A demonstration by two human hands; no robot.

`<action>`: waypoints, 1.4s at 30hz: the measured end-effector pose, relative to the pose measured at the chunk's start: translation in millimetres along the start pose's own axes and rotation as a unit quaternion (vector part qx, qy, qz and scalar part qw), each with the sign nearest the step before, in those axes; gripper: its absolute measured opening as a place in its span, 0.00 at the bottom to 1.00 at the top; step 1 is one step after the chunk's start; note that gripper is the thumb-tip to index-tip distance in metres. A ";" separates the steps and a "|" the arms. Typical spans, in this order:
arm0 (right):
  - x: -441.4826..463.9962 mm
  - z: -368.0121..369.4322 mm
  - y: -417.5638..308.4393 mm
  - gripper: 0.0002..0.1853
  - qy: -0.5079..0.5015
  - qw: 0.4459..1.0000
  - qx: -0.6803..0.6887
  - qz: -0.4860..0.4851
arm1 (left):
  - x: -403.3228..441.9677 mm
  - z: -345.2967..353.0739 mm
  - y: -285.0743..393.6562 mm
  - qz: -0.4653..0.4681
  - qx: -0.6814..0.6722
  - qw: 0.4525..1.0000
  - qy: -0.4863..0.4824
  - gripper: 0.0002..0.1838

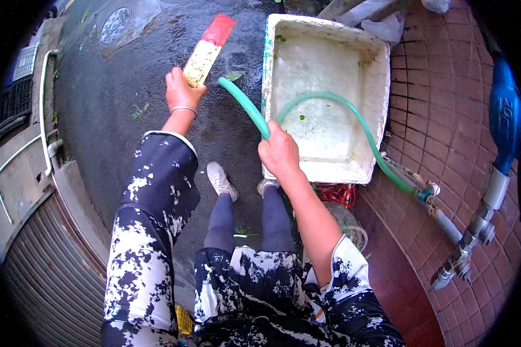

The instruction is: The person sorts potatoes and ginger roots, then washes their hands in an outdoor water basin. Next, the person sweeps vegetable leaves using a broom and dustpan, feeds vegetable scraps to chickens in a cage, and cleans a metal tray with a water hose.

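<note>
My left hand (183,91) grips the lower end of a flat, narrow board (209,52), red at its far end and pale yellow with dark specks nearer my fingers. My right hand (279,150) is closed around a green hose (246,104), whose free end points up and left toward the board. Behind my hand the hose arcs across a dirty white foam box (324,139) and runs down right to a pipe fitting (428,192). A few small green leaves lie inside the box. No water stream can be made out at the hose's end.
Wet dark pavement (116,87) lies ahead, with a round cover (116,25). On the right are a tiled wall (446,115), metal pipes and a blue valve part (505,115). Red cord (341,195) sits below the box. White pipes (44,115) run along the left.
</note>
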State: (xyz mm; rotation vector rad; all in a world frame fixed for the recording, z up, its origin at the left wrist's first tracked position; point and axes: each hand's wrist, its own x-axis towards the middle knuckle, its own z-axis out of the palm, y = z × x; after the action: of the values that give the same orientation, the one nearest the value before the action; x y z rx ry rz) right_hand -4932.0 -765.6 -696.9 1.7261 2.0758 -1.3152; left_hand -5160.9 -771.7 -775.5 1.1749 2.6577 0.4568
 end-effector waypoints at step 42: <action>2.3 0.0 -4.2 0.07 0.006 0.999 -0.029 0.021 | -18.9 23.3 -58.0 -0.469 -0.525 0.704 -0.093 0.16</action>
State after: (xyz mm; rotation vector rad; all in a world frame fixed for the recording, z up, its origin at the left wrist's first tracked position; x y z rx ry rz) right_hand -4936.4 -763.8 -696.1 1.7490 2.0510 -1.2244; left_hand -5180.9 -818.1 -816.9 -0.4481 1.8151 1.2359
